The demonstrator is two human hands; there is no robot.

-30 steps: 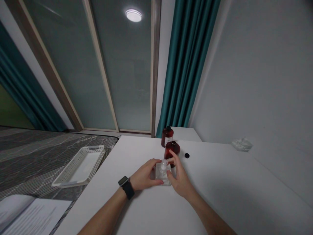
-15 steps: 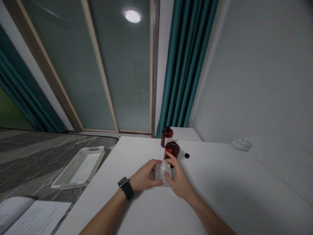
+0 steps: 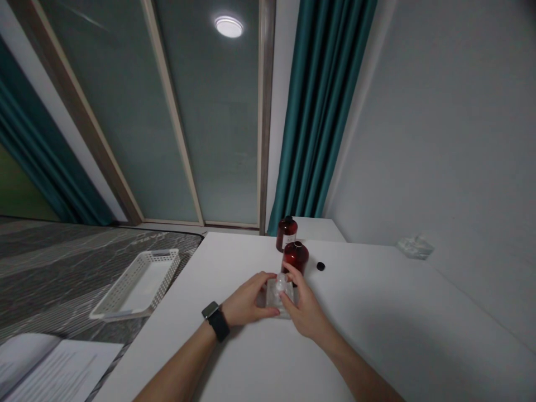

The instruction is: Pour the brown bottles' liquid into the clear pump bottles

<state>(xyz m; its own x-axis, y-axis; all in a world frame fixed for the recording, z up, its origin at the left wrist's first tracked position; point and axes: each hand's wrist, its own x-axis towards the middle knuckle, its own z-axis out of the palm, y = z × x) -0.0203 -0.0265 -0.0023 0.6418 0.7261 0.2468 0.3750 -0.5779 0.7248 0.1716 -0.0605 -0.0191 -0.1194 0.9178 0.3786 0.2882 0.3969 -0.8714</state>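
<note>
A clear, square-bodied glass bottle (image 3: 274, 298) with a rounded clear stopper (image 3: 282, 280) stands on the white table, close to me. My left hand (image 3: 251, 298), with a dark watch on its wrist, is closed round the bottle's left side. The thumb and fingers of my right hand (image 3: 304, 307) grip the stopper from the right. Just behind them is a dark red-brown bottle (image 3: 296, 255) whose neck is uncapped. Its lower part is partly hidden by my right hand. A small black cap (image 3: 320, 266) lies to its right.
Farther back stands another red-brown bottle (image 3: 287, 233) with a black cap and white label. Clear crumpled plastic (image 3: 414, 247) lies by the wall on the right. Left of the table (image 3: 234, 368) are a white basket (image 3: 100, 306) and an open book (image 3: 79, 365).
The thumb of my right hand has shifted slightly up and left on the stopper. My left hand stays round the glass bottle, and the other things keep their places.
</note>
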